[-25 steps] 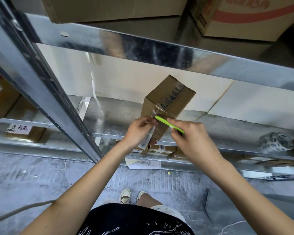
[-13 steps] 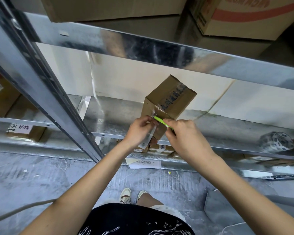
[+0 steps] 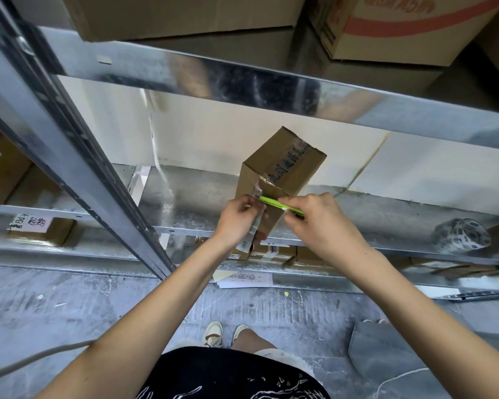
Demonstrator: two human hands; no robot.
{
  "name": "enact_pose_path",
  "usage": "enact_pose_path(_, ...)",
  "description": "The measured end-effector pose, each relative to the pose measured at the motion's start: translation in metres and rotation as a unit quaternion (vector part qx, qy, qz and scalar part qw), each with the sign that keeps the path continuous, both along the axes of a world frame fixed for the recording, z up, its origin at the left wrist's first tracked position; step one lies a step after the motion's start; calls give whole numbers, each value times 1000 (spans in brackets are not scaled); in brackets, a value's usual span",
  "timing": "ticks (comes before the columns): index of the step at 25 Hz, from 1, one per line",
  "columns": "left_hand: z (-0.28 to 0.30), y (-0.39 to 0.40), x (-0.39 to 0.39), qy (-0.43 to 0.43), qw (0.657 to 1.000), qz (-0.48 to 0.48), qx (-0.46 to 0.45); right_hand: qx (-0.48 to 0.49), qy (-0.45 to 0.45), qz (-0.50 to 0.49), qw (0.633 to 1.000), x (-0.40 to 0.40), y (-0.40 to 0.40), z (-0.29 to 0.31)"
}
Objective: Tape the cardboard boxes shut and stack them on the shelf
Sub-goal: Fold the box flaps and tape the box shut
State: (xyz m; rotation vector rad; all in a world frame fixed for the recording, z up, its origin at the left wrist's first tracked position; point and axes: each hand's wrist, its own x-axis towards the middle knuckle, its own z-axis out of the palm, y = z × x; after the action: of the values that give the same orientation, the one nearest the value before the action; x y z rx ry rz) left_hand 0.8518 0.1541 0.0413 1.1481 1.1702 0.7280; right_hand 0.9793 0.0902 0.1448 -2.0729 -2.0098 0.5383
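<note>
A small brown cardboard box with clear tape across it stands tilted on the metal shelf, its near corner over the shelf's front edge. My left hand pinches a loose strip of clear tape that hangs from the box's near corner. My right hand grips a thin green cutter, whose tip lies against the tape at that corner. The lower part of the box is hidden behind both hands.
A roll of printed tape lies on the same shelf at the right. Large cardboard boxes sit on the shelf above. A slanted metal upright crosses the left side. Small labelled boxes fill the lower shelf, and papers lie near the floor.
My right hand slid left along the green cutter toward the box corner, then drew slightly back to the right. The box and my left hand stayed in place.
</note>
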Motion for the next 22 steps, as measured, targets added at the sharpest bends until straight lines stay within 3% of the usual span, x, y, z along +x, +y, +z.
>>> enact_pose_path(5, -6, 3, -1, 35, 999, -9, 4, -7, -56, 12, 998, 9, -5, -10)
enact_pose_path(9, -11, -3, -12, 2, 1000, -2, -26, -29, -35, 5, 999, 14, -13, -12)
enact_pose_path(14, -15, -10, -34, 1, 1000, 0, -16, 49, 122, -4, 991, 31, -14, 8)
enact_pose_path(19, -20, 10, -71, 64, 995, 70, 20, 151, -8, -52, 987, 21, 24, -17)
enact_pose_path(22, -33, 36, -87, 32, 987, 148, -53, 121, -72, -51, 989, 7, 52, -32)
